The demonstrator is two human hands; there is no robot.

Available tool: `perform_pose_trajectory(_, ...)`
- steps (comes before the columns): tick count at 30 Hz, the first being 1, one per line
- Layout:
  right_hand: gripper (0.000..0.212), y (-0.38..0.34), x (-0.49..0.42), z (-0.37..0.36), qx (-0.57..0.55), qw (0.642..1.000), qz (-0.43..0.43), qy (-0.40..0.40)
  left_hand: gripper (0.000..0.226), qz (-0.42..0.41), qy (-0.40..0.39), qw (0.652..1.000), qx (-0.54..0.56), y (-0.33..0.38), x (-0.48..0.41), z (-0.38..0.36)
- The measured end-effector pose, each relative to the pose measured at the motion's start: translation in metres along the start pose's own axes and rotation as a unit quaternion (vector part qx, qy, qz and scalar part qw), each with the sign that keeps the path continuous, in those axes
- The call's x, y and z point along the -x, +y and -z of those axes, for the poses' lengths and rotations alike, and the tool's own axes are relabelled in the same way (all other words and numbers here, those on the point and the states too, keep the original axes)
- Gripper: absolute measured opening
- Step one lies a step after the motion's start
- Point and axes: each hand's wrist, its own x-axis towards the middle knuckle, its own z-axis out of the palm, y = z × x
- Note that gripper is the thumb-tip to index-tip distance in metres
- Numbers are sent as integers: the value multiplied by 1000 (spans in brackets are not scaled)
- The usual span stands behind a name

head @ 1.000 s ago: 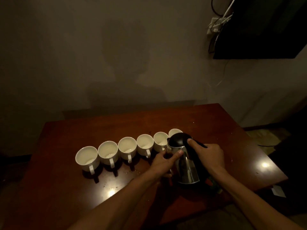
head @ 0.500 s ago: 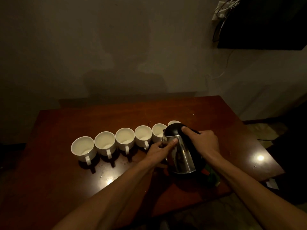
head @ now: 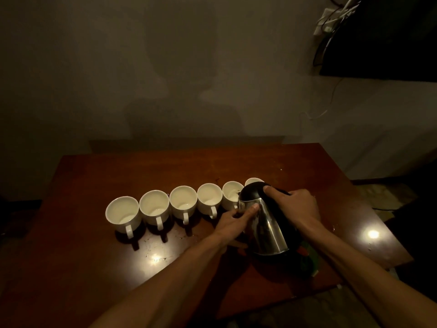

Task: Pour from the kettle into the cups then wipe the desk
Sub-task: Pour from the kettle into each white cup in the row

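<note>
A steel kettle (head: 267, 230) with a black lid is tilted to the left, its spout over the fifth white cup (head: 233, 194) in a row of several cups (head: 183, 202) on the brown desk (head: 142, 169). My right hand (head: 295, 207) grips the kettle's black handle, thumb on the lid. My left hand (head: 236, 221) presses its fingers against the kettle's steel side near the spout. The sixth cup (head: 253, 181) is mostly hidden behind the lid. A green cloth (head: 309, 259) lies partly hidden behind the kettle's base.
Water drops and smears mark the desk in front of the cups (head: 153, 254). The wall stands just behind the desk. A dark screen with cables (head: 378, 36) hangs at the upper right. The desk's right edge (head: 378, 209) drops to the floor.
The kettle has been lifted and tipped further left towards the fifth cup, with both hands staying on it. The camera has tilted, so the desk sits higher in view.
</note>
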Motion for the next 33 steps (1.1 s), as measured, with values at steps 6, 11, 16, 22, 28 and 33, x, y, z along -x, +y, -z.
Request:
perform_pose_trajectory(6, 55, -6, -2, 3, 19, 1000, 1, 8, 74, 3, -5, 1000, 17, 2, -2, -1)
perform_pose_trajectory(11, 55, -10, -4, 3, 35, 999, 3, 5, 73, 10, -14, 1000, 26, 4, -3, -2)
perform_pose_trajectory(16, 57, -14, -4, 2, 47, 999, 6, 2, 78, 9, -32, 998, 48, 2, -3, 1)
perform_pose_trajectory(22, 56, -14, -2, 4, 53, 999, 6, 0, 89, 45, -73, 989, 120, 6, -3, 3)
perform_pose_trajectory(28, 57, -14, 2, 2, 57, 998, 13, -1, 110, 42, -95, 991, 83, 12, 1, 1)
perform_pose_trajectory(33, 56, -14, 5, 1, 53, 998, 24, 3, 111, 48, -100, 990, 81, 18, 2, 0)
